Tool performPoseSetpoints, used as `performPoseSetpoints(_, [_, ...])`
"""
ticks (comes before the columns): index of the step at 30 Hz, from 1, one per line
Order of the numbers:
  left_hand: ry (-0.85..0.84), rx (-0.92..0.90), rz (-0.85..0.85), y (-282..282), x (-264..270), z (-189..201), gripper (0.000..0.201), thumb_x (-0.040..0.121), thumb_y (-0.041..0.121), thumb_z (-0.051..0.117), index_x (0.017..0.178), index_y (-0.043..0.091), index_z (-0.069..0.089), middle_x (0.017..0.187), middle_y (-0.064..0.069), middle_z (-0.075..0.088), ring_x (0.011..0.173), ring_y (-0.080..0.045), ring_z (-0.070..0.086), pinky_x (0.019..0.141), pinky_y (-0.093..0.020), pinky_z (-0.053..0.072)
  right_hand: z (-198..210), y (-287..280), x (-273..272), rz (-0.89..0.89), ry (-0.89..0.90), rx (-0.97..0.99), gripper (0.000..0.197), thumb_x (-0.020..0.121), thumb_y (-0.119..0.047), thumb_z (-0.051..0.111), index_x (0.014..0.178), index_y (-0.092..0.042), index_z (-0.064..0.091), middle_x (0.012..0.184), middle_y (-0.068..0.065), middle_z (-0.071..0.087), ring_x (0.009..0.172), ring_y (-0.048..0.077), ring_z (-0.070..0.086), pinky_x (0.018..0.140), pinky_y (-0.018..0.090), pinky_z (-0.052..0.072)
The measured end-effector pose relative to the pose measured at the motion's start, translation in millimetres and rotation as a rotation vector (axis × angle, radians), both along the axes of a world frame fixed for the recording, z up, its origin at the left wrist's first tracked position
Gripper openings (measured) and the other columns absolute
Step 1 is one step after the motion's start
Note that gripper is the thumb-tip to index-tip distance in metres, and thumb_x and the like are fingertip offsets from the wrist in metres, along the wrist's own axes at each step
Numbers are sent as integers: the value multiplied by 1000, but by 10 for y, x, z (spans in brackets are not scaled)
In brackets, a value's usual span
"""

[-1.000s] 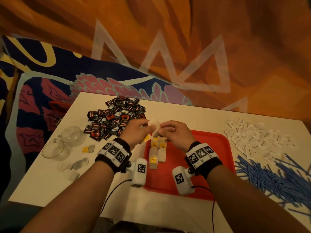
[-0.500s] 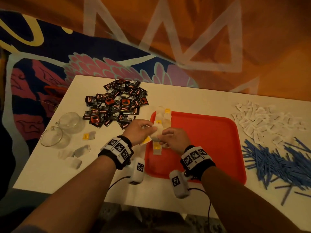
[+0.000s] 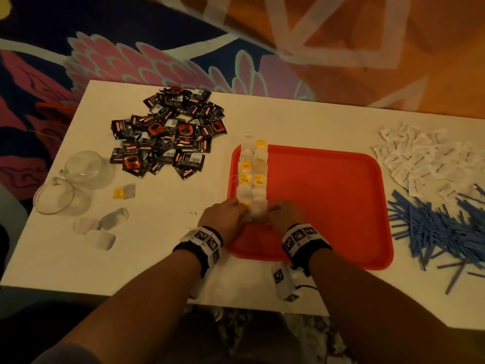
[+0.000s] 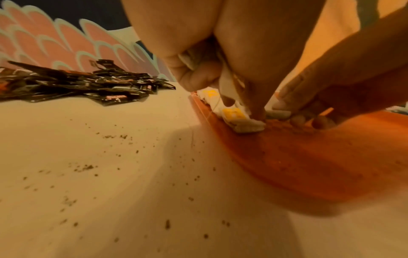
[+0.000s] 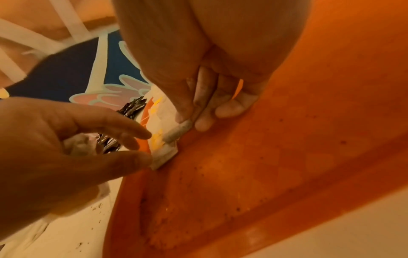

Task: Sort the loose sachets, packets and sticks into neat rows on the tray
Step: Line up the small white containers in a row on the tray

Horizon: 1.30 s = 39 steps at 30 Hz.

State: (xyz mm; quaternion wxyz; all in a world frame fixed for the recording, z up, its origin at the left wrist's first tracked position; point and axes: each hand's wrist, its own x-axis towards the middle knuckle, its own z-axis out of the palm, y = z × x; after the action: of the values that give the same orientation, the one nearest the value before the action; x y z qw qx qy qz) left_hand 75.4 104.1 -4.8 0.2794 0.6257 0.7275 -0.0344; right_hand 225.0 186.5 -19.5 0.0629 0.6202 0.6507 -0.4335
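Tea bags (image 3: pixel 253 177) in two columns down the left side of red plastic tray (image 3: pixel 328 195), soft white pouches, some with yellow tags. Nearest bag in the right column (image 5: pixel 176 133) is pinched flat by right hand (image 3: pixel 284 215). Left hand (image 3: pixel 225 215) just beside it: index fingertip presses the left column's end bag (image 4: pixel 245 122), other fingers curled round a crumpled white bag (image 4: pixel 192 57). Glossy black sachets (image 3: pixel 168 137) heaped left on white table (image 3: pixel 157 248); blue sticks (image 3: pixel 433 229) right.

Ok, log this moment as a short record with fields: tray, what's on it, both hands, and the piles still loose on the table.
tray: red tray, mostly bare
rows: two columns of tea bags along its left edge
left hand: holds a bag in its palm, fingertip on the near end of the rows
right hand: pinching a tea bag there
loose: black sachets, white packets, blue sticks
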Motion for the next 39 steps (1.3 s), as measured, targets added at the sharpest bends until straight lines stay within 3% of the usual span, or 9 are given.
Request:
performPoseSetpoints(3, [80, -44, -89, 3, 23, -68, 32, 100, 41, 46, 127, 26, 56, 128, -2, 52, 106, -29, 61, 87, -40, 53, -51, 28, -46, 46, -79, 41, 20, 94, -15, 57, 105, -19, 73, 116, 0, 69, 106, 21, 64, 86, 28, 52])
performPoseSetpoints(6, [118, -62, -140, 25, 0, -90, 35, 102, 39, 44, 132, 26, 53, 131, -4, 51, 112, -30, 59, 90, -41, 52, -73, 37, -71, 18, -103, 43, 17, 93, -16, 59, 103, -21, 71, 116, -1, 68, 101, 16, 62, 74, 23, 46])
performPoseSetpoints(10, [127, -70, -160, 50, -32, -76, 38, 100, 38, 46, 137, 27, 50, 133, -4, 52, 115, -30, 58, 90, -38, 49, -79, 48, -78, 1, -93, 56, 11, 92, -16, 58, 96, -23, 66, 111, -2, 66, 92, 14, 58, 69, 19, 40])
performPoseSetpoints(13, [116, -41, -157, 57, -36, -86, 34, 99, 38, 48, 130, 26, 54, 128, -3, 53, 106, -29, 61, 85, -38, 53, -99, 41, -58, -67, -23, 69, 13, 90, -13, 60, 92, -24, 54, 96, -3, 60, 71, 5, 51, 52, 16, 32])
performPoseSetpoints(15, [93, -7, -134, 74, -26, -96, 30, 100, 40, 47, 124, 25, 57, 125, -1, 53, 98, -27, 62, 77, -36, 51, -107, 34, -48, -80, 42, 81, 15, 89, -14, 63, 95, -22, 53, 88, -5, 58, 69, 5, 51, 50, 16, 31])
performPoseSetpoints(20, [88, -28, -133, 93, -41, -126, 30, 98, 37, 50, 126, 28, 56, 131, -2, 49, 101, -28, 61, 81, -37, 51, -106, -9, -42, 10, 101, 99, 27, 89, -7, 60, 110, -24, 60, 99, -7, 57, 83, 8, 52, 58, 11, 33])
performPoseSetpoints(28, [92, 31, -95, 36, -100, -162, 36, 97, 41, 49, 130, 26, 52, 138, 0, 45, 97, -26, 62, 76, -35, 49, -85, -51, -17, 56, 123, 144, 36, 89, -5, 52, 114, -28, 62, 124, 0, 55, 110, 21, 54, 89, 29, 46])
performPoseSetpoints(33, [61, 66, -37, 42, -71, -180, 41, 99, 45, 42, 135, 27, 45, 146, -2, 35, 92, -27, 62, 72, -34, 50, -82, -61, -3, 168, 49, 150, 36, 94, -19, 55, 127, -33, 55, 130, -1, 46, 112, 22, 52, 84, 26, 41])
performPoseSetpoints(39, [103, 11, -12, 56, -22, -205, 42, 100, 45, 40, 137, 26, 42, 150, -4, 30, 94, -28, 62, 72, -36, 52, -111, -57, -15, 179, 13, 148, 40, 94, -15, 56, 128, -35, 55, 127, -1, 43, 111, 21, 51, 85, 26, 44])
